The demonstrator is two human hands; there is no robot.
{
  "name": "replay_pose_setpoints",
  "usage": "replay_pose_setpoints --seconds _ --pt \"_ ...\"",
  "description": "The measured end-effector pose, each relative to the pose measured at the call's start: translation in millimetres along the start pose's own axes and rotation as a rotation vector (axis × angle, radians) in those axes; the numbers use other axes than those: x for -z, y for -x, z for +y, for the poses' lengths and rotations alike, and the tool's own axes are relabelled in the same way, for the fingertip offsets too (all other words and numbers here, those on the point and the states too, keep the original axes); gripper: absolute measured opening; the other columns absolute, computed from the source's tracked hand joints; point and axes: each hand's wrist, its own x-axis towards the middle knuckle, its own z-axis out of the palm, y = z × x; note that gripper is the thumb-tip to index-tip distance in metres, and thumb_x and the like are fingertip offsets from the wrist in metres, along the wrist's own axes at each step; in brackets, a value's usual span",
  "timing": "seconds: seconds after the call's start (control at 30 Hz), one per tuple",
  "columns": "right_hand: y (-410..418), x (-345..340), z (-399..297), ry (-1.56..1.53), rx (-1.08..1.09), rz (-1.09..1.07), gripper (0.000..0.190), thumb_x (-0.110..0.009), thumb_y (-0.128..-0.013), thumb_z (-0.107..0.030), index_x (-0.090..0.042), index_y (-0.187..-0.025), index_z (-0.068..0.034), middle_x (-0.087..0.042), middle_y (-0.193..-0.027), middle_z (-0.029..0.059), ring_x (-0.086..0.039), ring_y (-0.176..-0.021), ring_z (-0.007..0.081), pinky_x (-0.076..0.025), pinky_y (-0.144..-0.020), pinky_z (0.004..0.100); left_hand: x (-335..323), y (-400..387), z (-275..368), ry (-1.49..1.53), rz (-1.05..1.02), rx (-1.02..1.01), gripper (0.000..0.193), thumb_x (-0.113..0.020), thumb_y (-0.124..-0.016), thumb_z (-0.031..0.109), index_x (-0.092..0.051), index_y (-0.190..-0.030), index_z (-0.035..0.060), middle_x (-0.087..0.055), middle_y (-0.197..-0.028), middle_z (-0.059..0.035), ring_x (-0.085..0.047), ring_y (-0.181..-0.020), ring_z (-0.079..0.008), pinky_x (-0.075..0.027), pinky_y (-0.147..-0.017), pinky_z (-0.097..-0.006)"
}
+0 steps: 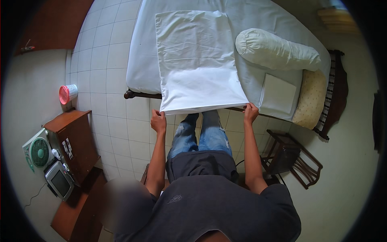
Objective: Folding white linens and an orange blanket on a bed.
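A large white pillowcase (198, 65), lightly creased, lies spread over the mattress. Its near edge hangs past the side of the bed, towards my body. At the left near corner, my left hand (158, 121) pinches the hem between thumb and fingers. The right near corner is gripped by my right hand (250, 113), so the edge stretches almost straight between both hands. Right of the cloth rests a pale bolster (276, 50). A folded white cloth (278, 93) lies on the mattress beyond my right hand, beside a cream patterned pillow (310, 96).
The bed (143, 60) has a dark wooden headboard (337, 93) at the right. A wooden chair (291, 157) stands near my right side. To the left are a wooden cabinet (74, 145), a green fan (39, 151), a small television (59, 181) and a pink-rimmed basket (68, 93) on the tiled floor (113, 106).
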Motion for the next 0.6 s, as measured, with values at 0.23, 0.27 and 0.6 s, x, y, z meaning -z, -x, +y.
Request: replay_pose_setpoints --seconds 0.23,0.27,0.6 --pt "2.4 7.1 -36.1 -0.349 -0.067 -0.006 0.025 -0.054 -0.081 -0.008 -0.069 -0.098 0.001 -0.065 -0.069 0.0093 -0.057 -0.049 0.0138 -0.046 -0.045 0.0261 16.6 -6.4 25.3 0.576 0.101 -0.035 0.012 -0.055 -0.086 0.010 -0.047 -0.086 0.0014 -0.058 -0.075 -0.0104 -0.062 -0.061 -0.0202 -0.051 -0.056 -0.0324" --pt "1.1 8.7 -37.6 -0.352 -0.070 -0.020 0.025 -0.054 -0.081 -0.007 -0.069 -0.100 0.001 -0.065 -0.070 0.0094 -0.057 -0.049 0.0137 -0.047 -0.045 0.0262 21.1 -5.4 33.9 0.681 0.115 0.012 0.011 -0.054 -0.087 0.009 -0.046 -0.088 0.0012 -0.057 -0.075 -0.0106 -0.062 -0.059 -0.0193 -0.051 -0.055 -0.0313" --pt "4.2 16.3 -31.6 -0.588 -0.087 -0.314 0.021 -0.044 -0.085 -0.001 -0.063 -0.092 -0.006 -0.064 -0.073 0.0061 -0.061 -0.054 0.0128 -0.047 -0.046 0.0235 42.5 -0.3 -1.2 0.628 -0.263 -0.013 0.011 -0.049 -0.089 0.006 -0.051 -0.100 0.0063 -0.064 -0.072 -0.0078 -0.065 -0.057 -0.0145 -0.045 -0.047 -0.0237"
